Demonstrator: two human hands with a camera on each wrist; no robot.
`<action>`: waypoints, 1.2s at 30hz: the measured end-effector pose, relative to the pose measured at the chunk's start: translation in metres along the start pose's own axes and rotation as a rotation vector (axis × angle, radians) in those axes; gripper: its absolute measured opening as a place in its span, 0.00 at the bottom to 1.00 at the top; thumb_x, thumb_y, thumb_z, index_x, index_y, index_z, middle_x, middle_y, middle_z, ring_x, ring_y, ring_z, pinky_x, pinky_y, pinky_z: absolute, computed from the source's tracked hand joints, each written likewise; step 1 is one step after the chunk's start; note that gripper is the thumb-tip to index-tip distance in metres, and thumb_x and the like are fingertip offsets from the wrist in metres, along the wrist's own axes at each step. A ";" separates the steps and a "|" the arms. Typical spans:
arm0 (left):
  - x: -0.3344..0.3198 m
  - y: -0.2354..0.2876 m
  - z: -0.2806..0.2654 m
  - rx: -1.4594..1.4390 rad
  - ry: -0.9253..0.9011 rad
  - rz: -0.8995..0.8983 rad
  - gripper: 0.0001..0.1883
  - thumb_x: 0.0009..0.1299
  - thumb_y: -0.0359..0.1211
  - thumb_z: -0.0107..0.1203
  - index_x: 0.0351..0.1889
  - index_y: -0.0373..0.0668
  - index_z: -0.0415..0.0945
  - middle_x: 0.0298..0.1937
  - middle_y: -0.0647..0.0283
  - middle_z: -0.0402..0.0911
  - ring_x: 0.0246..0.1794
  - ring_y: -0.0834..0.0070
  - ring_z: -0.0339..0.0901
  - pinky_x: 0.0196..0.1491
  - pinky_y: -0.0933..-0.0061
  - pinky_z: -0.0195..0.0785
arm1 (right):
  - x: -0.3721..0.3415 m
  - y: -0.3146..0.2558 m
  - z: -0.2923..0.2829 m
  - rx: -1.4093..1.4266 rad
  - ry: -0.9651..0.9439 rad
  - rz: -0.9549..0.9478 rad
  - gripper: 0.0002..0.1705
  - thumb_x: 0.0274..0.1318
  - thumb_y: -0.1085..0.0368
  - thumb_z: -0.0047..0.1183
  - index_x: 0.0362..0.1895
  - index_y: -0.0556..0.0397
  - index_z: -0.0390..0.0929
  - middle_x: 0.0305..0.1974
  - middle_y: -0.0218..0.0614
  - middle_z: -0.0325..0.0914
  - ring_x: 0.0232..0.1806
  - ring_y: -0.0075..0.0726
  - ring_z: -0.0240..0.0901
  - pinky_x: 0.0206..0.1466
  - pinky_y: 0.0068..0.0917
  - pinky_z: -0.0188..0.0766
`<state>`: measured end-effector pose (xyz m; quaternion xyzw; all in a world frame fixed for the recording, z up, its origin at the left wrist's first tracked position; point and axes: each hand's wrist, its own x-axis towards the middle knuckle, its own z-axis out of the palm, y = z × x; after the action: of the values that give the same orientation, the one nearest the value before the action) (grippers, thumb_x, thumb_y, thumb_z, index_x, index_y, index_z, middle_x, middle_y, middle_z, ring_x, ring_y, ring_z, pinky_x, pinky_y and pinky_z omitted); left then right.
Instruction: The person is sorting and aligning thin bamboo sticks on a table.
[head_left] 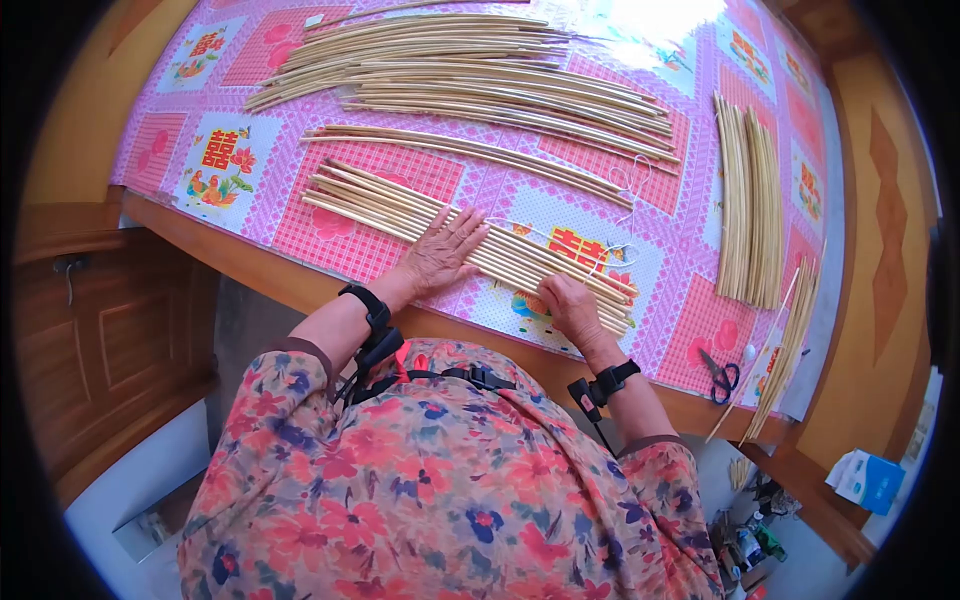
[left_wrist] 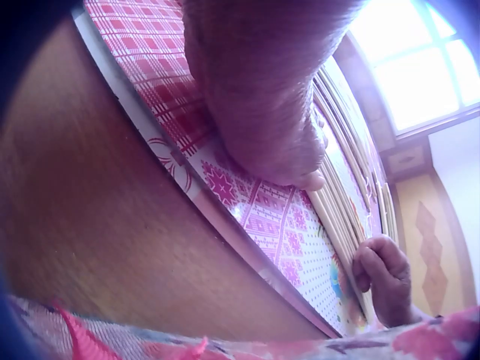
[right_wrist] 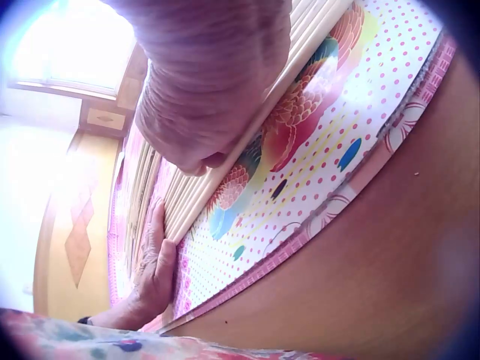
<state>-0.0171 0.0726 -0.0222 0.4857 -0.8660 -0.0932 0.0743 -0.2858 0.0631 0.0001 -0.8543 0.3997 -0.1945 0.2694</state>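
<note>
A row of thin pale sticks (head_left: pixel 370 205) lies side by side along the near part of the table. My left hand (head_left: pixel 447 250) rests flat across their middle, fingers spread and pointing away from me. Toward the right end, my right hand (head_left: pixel 572 305) has its fingers curled at the near edge of the row and pinches the nearest stick (right_wrist: pixel 244 135); its fingertips are mostly hidden in the right wrist view. White string (head_left: pixel 520 225) runs over the row between the hands and loops loosely beyond it, close to the right hand.
Beyond the row lie a few separate sticks (head_left: pixel 470 155) and a large spread pile (head_left: pixel 510 85). Two bundles, one upright in view (head_left: pixel 748 205) and one nearer (head_left: pixel 785 345), lie at the right. Black scissors (head_left: pixel 718 377) sit by the table's near edge.
</note>
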 end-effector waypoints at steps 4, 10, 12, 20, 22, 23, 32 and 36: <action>-0.001 0.003 0.006 0.032 -0.003 -0.007 0.34 0.62 0.51 0.41 0.63 0.42 0.51 0.67 0.59 0.47 0.69 0.67 0.40 0.68 0.59 0.23 | -0.005 -0.004 0.000 -0.039 0.016 0.011 0.04 0.48 0.66 0.49 0.25 0.50 0.69 0.22 0.35 0.68 0.26 0.40 0.69 0.27 0.32 0.66; 0.001 0.001 -0.002 -0.038 0.035 0.010 0.35 0.60 0.48 0.46 0.62 0.40 0.52 0.67 0.55 0.47 0.68 0.63 0.41 0.67 0.57 0.25 | 0.003 -0.005 -0.004 -0.035 -0.019 0.039 0.05 0.49 0.64 0.49 0.26 0.50 0.69 0.22 0.35 0.69 0.26 0.41 0.70 0.27 0.33 0.66; 0.001 0.000 -0.005 -0.059 0.032 0.004 0.35 0.61 0.49 0.46 0.62 0.40 0.52 0.67 0.55 0.47 0.68 0.63 0.41 0.67 0.57 0.26 | 0.009 -0.006 -0.009 -0.008 -0.049 0.055 0.05 0.48 0.64 0.49 0.26 0.51 0.70 0.23 0.36 0.69 0.26 0.42 0.70 0.27 0.34 0.66; 0.006 0.005 -0.022 -0.168 -0.001 -0.033 0.32 0.62 0.47 0.46 0.60 0.39 0.55 0.65 0.50 0.49 0.67 0.60 0.42 0.66 0.55 0.27 | 0.026 -0.014 -0.038 0.156 -0.032 0.232 0.06 0.49 0.66 0.50 0.29 0.56 0.71 0.24 0.42 0.71 0.26 0.44 0.70 0.31 0.33 0.66; 0.010 0.003 -0.029 -0.187 0.008 -0.030 0.32 0.61 0.46 0.47 0.59 0.39 0.55 0.64 0.49 0.49 0.67 0.60 0.43 0.66 0.55 0.28 | 0.040 -0.022 -0.051 0.182 -0.051 0.309 0.06 0.49 0.66 0.51 0.29 0.56 0.72 0.25 0.42 0.71 0.27 0.43 0.70 0.31 0.32 0.66; 0.010 0.007 -0.032 -0.218 -0.015 -0.055 0.32 0.61 0.45 0.48 0.59 0.39 0.55 0.64 0.49 0.50 0.67 0.60 0.43 0.66 0.54 0.28 | 0.042 -0.023 -0.054 0.161 -0.016 0.262 0.06 0.49 0.66 0.51 0.29 0.56 0.72 0.25 0.42 0.71 0.27 0.43 0.70 0.31 0.32 0.66; 0.051 -0.046 -0.065 -0.237 0.266 -0.187 0.12 0.60 0.34 0.50 0.41 0.42 0.71 0.47 0.58 0.71 0.51 0.65 0.66 0.53 0.61 0.55 | 0.078 -0.025 -0.075 0.059 0.171 0.236 0.04 0.48 0.67 0.53 0.29 0.54 0.74 0.24 0.37 0.70 0.25 0.39 0.70 0.29 0.28 0.66; 0.072 -0.086 -0.057 -0.071 0.272 -0.207 0.08 0.57 0.32 0.51 0.35 0.43 0.72 0.39 0.61 0.73 0.44 0.65 0.68 0.47 0.63 0.58 | 0.090 -0.014 -0.070 -0.093 0.137 0.220 0.05 0.49 0.62 0.51 0.29 0.49 0.75 0.25 0.36 0.70 0.27 0.41 0.70 0.29 0.33 0.67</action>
<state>0.0293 -0.0385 0.0162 0.5775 -0.7895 -0.0642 0.1976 -0.2623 -0.0216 0.0738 -0.8015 0.5172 -0.2030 0.2213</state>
